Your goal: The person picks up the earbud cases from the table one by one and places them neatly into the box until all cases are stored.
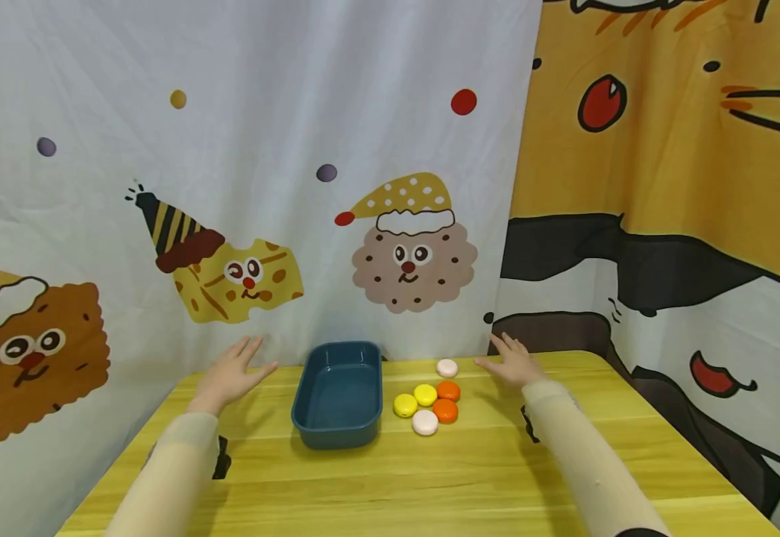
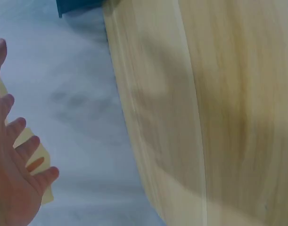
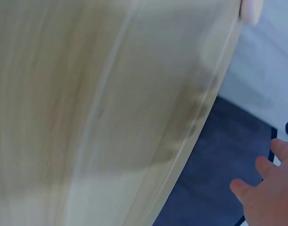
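My left hand [image 1: 229,377] hovers over the table's left side with fingers spread, holding nothing. To its right stands a dark blue rectangular tray [image 1: 336,440], its inside bare; a corner of the tray [image 2: 78,5] shows at the top of the left wrist view. Right of the tray lie several smooth round pieces: two yellow ones [image 1: 405,406], two orange ones [image 1: 446,410] and two pale pink ones [image 1: 425,423]. My right hand [image 1: 514,364] is raised to the right of these pieces, fingers apart, with nothing in it. One pale piece [image 3: 251,10] peeks into the right wrist view.
The wooden table [image 1: 336,492] ends at a back edge close behind the tray. A white curtain [image 1: 262,149] with cartoon prints hangs behind it. On the right is an orange and black printed cloth [image 1: 665,149].
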The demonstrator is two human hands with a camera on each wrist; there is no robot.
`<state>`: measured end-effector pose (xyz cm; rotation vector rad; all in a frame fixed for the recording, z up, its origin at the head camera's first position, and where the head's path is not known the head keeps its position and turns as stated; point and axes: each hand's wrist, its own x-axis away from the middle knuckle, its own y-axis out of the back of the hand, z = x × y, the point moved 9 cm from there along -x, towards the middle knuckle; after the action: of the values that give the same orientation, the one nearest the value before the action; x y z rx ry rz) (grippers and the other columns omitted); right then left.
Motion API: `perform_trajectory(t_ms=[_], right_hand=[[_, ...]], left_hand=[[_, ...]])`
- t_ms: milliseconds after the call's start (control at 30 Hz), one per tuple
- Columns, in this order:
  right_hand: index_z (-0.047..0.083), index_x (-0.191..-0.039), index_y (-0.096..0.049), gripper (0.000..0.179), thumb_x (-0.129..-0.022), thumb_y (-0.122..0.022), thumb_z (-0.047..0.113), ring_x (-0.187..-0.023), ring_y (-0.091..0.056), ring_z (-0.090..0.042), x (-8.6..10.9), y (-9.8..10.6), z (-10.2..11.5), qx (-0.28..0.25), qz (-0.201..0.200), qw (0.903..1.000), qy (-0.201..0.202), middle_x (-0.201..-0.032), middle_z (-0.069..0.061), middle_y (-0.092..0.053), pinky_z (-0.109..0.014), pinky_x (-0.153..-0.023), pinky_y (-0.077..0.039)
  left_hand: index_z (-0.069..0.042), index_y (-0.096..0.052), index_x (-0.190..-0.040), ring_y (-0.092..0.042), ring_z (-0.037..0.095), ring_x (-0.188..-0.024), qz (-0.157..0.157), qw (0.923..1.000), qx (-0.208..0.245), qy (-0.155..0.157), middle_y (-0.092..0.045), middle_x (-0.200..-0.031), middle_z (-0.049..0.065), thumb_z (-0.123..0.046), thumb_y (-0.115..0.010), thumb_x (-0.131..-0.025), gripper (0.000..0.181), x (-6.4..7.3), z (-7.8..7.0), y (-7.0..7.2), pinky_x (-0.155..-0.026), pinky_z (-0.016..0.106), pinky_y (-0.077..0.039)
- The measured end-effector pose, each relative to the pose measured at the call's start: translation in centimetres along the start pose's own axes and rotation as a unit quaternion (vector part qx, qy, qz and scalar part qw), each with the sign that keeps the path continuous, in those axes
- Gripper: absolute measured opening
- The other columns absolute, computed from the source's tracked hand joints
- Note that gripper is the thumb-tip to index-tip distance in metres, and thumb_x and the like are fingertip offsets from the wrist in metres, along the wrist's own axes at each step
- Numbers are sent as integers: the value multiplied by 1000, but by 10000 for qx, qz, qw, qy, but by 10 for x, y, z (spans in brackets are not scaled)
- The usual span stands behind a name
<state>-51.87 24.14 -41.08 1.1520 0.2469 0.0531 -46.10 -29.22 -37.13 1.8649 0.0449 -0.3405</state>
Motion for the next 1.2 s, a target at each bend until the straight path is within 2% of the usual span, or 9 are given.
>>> perform_trajectory(t_ms=[167, 267, 433, 533, 700, 800, 900, 1000, 1200], right_hand=[[-6, -147, -33, 97, -88, -48, 70, -133, -24, -55, -6, -1, 16, -624, -259, 9968, 436, -148, -35, -25, -68, -104, -23], [-7, -146, -34, 92, -89, -54, 63, -133, -28, -51, -10, -5, 21, -862, -406, 9942, 503, -147, -34, -29, -64, -106, -25], [-6, -146, -35, 79, -92, -64, 44, -135, -29, -47, -17, -13, 22, -1121, -568, 9914, 363, -147, -31, -31, -58, -110, -25], [-6, -145, -37, 77, -91, -66, 41, -135, -30, -47, -18, -15, 22, -1331, -593, 9890, 252, -147, -31, -32, -58, -109, -26], [-6, -142, -40, 73, -90, -68, 37, -133, -33, -46, -18, -18, 26, -1703, -503, 9841, 85, -145, -30, -36, -58, -108, -28], [-7, -139, -45, 70, -89, -70, 36, -132, -35, -44, -19, -21, 28, -1884, -489, 9809, 43, -142, -28, -41, -56, -108, -29], [-8, -135, -49, 68, -87, -71, 35, -131, -38, -43, -19, -26, 29, -1978, -470, 9791, 28, -139, -27, -45, -55, -108, -31], [-10, -133, -51, 67, -86, -72, 32, -130, -39, -45, -19, -30, 32, -2033, -418, 9782, 50, -137, -28, -47, -55, -107, -32], [-11, -134, -50, 66, -86, -73, 28, -129, -39, -47, -18, -34, 36, -2119, -308, 9768, 11, -136, -29, -47, -57, -105, -33]], left_hand=[[-8, -24, -154, -23, 49, -136, -75, 9982, 592, 17, -22, -153, 27, -68, -42, -92, 88, -3, -2, -4, -105, 68, -22], [-8, -23, -155, -22, 49, -137, -75, 9952, 970, 61, -22, -154, 26, -65, -42, -94, 85, -5, -3, -7, -105, 68, -21], [-6, -21, -155, -34, 48, -132, -5, 9889, 1479, 163, -22, -153, 28, -64, -41, -95, 86, -5, -7, -14, -103, 66, -28], [-8, -19, -155, -46, 46, -123, 85, 9847, 1724, 241, -25, -152, 27, -67, -41, -93, 89, -5, -10, -21, -100, 62, -35], [-9, -21, -155, -47, 45, -123, 162, 9752, 2179, 357, -34, -148, 26, -66, -45, -92, 88, -3, -17, -31, -99, 59, -39], [-8, -27, -154, -53, 42, -116, 249, 9622, 2662, 522, -40, -144, 25, -64, -48, -92, 86, -1, -19, -39, -91, 54, -47], [-6, -32, -151, -63, 37, -98, 336, 9430, 3226, 748, -43, -140, 26, -57, -53, -93, 81, 2, -20, -49, -76, 47, -55], [-2, -37, -148, -66, 32, -87, 350, 9254, 3654, 939, -46, -136, 28, -48, -56, -96, 73, 5, -20, -58, -66, 43, -57], [3, -35, -147, -67, 31, -78, 587, 8905, 4389, 1041, -49, -134, 31, -39, -55, -98, 68, 9, -24, -72, -61, 43, -58]])
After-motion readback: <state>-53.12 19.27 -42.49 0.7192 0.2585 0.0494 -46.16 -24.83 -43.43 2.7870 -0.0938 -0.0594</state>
